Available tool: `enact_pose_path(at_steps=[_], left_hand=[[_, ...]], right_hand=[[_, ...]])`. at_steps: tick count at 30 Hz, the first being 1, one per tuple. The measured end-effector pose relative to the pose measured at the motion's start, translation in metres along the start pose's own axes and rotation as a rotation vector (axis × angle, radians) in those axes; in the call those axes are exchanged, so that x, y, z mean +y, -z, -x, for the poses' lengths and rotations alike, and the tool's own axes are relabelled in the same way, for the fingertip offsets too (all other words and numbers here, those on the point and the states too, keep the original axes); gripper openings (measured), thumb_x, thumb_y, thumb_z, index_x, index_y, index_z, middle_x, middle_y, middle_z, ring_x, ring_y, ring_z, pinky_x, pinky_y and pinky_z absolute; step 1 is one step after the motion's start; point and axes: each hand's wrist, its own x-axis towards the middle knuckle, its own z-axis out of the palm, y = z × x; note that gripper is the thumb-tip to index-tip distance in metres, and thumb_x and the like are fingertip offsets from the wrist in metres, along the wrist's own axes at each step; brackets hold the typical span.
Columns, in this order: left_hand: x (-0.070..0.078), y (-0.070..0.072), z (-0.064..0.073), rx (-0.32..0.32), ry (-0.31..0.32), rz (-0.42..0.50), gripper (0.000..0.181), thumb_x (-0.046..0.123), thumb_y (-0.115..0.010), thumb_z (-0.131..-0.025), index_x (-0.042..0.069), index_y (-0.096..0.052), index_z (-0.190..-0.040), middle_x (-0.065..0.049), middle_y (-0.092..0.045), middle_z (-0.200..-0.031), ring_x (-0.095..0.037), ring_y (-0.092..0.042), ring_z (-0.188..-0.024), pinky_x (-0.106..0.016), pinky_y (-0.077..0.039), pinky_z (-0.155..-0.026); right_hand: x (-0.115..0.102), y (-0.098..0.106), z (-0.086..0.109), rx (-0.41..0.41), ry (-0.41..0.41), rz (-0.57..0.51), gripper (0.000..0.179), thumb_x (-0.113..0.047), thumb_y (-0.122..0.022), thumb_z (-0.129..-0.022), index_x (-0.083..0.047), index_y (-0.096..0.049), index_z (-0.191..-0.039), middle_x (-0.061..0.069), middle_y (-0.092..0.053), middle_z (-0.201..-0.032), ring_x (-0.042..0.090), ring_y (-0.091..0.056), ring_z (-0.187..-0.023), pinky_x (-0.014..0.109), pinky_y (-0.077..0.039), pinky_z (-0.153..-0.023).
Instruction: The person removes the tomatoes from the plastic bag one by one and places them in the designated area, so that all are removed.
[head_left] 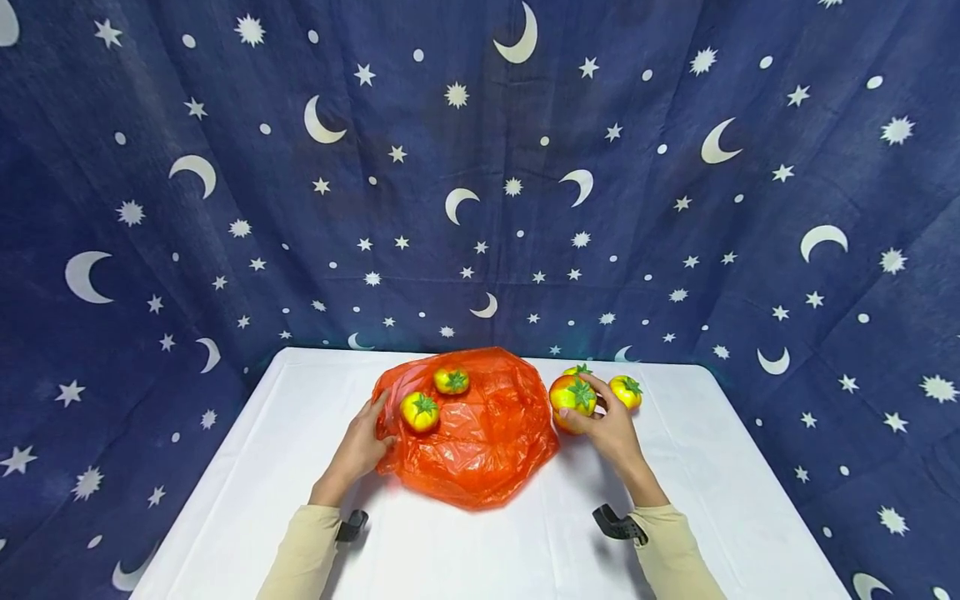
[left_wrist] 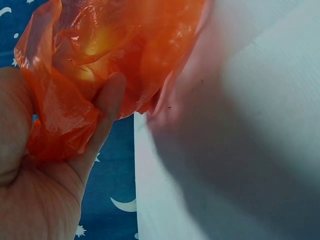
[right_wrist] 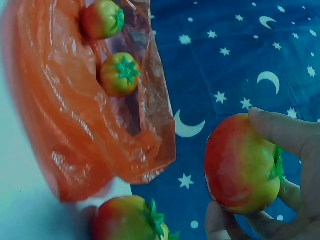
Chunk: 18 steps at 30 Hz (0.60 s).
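Note:
An orange-red plastic bag [head_left: 491, 433] lies spread on the white table, its thin film crumpled and see-through. My left hand [head_left: 363, 442] holds its left edge, with film between thumb and fingers in the left wrist view. Two yellow-red tomatoes with green leafy tops, a nearer tomato [head_left: 419, 412] and a farther tomato [head_left: 452, 381], sit within the bag's left part. To the right of the bag, my right hand [head_left: 611, 425] grips a larger red-and-yellow tomato [right_wrist: 240, 165] between thumb and fingers, raised over another tomato [right_wrist: 122, 217].
Beyond the right hand, a tomato [head_left: 626, 392] rests on the table [head_left: 697, 467], and one more tomato [head_left: 579, 369] shows partly behind the held one. A dark blue curtain [head_left: 480, 217] with moons and stars hangs along the table's back and sides.

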Motion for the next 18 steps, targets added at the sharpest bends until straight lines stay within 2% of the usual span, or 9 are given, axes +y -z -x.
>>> enact_pose_path(at_steps=[3,9,11,14,18], left_hand=[[0.0,0.002,-0.001,-0.019,0.021,0.006,0.087,-0.002,-0.072,-0.081,0.006,-0.027,-0.155,-0.027,-0.032,-0.155,-0.047,-0.033,-0.142,-0.056,-0.031,-0.115],[0.001,0.004,-0.002,-0.022,0.024,-0.002,0.086,-0.001,-0.072,-0.082,0.006,-0.027,-0.155,-0.027,-0.032,-0.155,-0.047,-0.034,-0.142,-0.057,-0.032,-0.115],[0.0,0.005,-0.002,-0.018,0.02,-0.004,0.086,-0.001,-0.072,-0.082,0.005,-0.028,-0.155,-0.028,-0.032,-0.155,-0.048,-0.035,-0.141,-0.057,-0.032,-0.115],[0.0,0.006,-0.002,-0.015,0.014,-0.013,0.086,-0.001,-0.072,-0.081,0.004,-0.028,-0.154,-0.029,-0.033,-0.154,-0.048,-0.035,-0.14,-0.057,-0.032,-0.115],[-0.001,0.006,-0.001,-0.011,0.0,-0.016,0.086,-0.001,-0.073,-0.08,0.002,-0.028,-0.154,-0.029,-0.034,-0.153,-0.048,-0.036,-0.14,-0.056,-0.032,-0.115]], right_hand=[[0.003,0.003,0.0,0.015,-0.011,0.008,0.075,-0.021,-0.084,-0.077,-0.019,-0.048,-0.143,0.016,-0.05,-0.136,0.03,-0.053,-0.108,0.021,-0.048,-0.082],[0.009,0.012,0.001,0.064,0.002,0.099,0.076,-0.026,-0.084,-0.077,-0.019,-0.048,-0.144,0.016,-0.052,-0.138,0.033,-0.058,-0.114,0.014,-0.049,-0.081],[0.011,0.015,0.001,0.087,0.007,0.138,0.076,-0.027,-0.084,-0.077,-0.018,-0.048,-0.144,0.017,-0.055,-0.136,0.033,-0.059,-0.114,0.017,-0.05,-0.083],[0.014,0.019,0.001,0.115,0.002,0.187,0.077,-0.029,-0.084,-0.076,-0.018,-0.049,-0.144,0.018,-0.056,-0.136,0.033,-0.06,-0.114,0.03,-0.052,-0.09],[0.018,0.025,0.0,0.119,-0.008,0.201,0.079,-0.029,-0.083,-0.077,-0.016,-0.046,-0.145,0.02,-0.052,-0.141,0.037,-0.058,-0.117,0.043,-0.05,-0.097]])
